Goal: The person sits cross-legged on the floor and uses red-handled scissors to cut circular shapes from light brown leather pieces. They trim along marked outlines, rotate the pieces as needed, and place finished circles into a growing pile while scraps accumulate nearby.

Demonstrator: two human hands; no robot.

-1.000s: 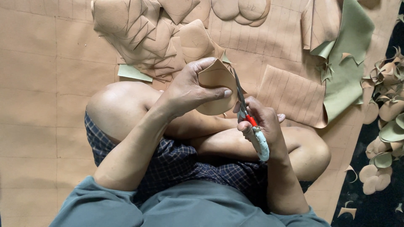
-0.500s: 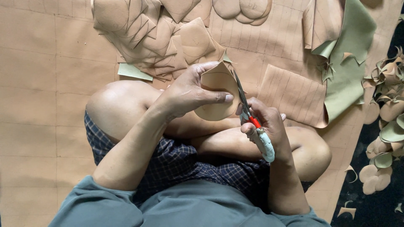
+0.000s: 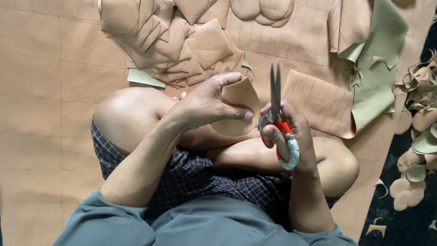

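**Cutting tan leather shapes: one rounded piece in hand, blades clear of it**

The left hand (image 3: 207,107) pinches a tan rounded leather piece (image 3: 236,111) between thumb and fingers, held up over the crossed legs. The right hand (image 3: 289,134) is closed around the red-handled scissors (image 3: 276,107), with the blades together, pointing up and just beside the piece without touching it. The piece's visible edge looks already curved, so its cut seems mostly or fully done, though the far side is hidden by the fingers.

Done, as judged: a heap of cut rounded pieces (image 3: 421,136) lies at the right on the dark floor. Left to do: a pile of marked squares (image 3: 173,41) ahead of the knees, a lined rectangular piece (image 3: 318,102) and the large ruled sheet (image 3: 41,82) underneath.
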